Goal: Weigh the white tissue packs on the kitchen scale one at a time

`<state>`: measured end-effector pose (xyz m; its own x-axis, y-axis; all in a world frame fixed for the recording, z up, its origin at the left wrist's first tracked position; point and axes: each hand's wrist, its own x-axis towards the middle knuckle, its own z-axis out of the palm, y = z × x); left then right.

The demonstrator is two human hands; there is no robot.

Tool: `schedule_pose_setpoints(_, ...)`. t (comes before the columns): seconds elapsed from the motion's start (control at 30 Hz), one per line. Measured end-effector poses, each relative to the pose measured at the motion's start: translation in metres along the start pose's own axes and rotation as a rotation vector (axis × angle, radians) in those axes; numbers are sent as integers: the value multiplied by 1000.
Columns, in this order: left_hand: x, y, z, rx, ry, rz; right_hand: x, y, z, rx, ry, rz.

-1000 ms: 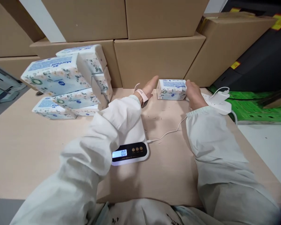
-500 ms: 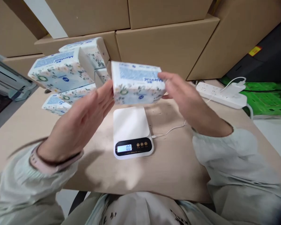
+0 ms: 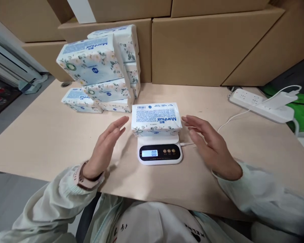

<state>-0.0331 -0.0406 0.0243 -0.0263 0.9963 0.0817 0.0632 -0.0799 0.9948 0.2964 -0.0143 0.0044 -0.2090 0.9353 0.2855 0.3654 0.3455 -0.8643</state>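
A tissue pack [image 3: 155, 118] with a floral print lies flat on the white digital scale [image 3: 160, 162], covering most of its platform. The lit display [image 3: 150, 153] reads 0.0. Just left of the pack, apart from it, is my left hand [image 3: 105, 146], open with fingers stretched out. On the other side my right hand [image 3: 210, 145] is also open, its fingertips close to the pack's right end but not visibly gripping it. Neither hand holds anything.
Several more tissue packs [image 3: 93, 62] are stacked at the back left of the table [image 3: 53, 141]. Cardboard boxes [image 3: 190, 50] stand along the back. A white power strip [image 3: 260, 104] lies at the right, with a white cable [image 3: 228, 121] running toward the scale.
The tissue pack, held between both hands above the scale before, now rests on it. Both hands have let go and moved apart and lower. The view has shifted, too.
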Motion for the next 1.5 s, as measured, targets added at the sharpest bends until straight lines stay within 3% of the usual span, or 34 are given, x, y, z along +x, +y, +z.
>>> schedule_pose_setpoints(0.2,21,-29,7,-60,271,358,-35,32,10,123,541,-15)
schedule_pose_setpoints(0.33,17,-40,8,-74,275,459,-28,28,13,232,745,21)
schedule_pose_setpoints(0.93,21,-47,-1,-18,256,420,-20,25,7,292,694,22)
schedule_pose_setpoints(1.5,26,-54,-5,-12,242,393,-5,24,-6,370,747,9)
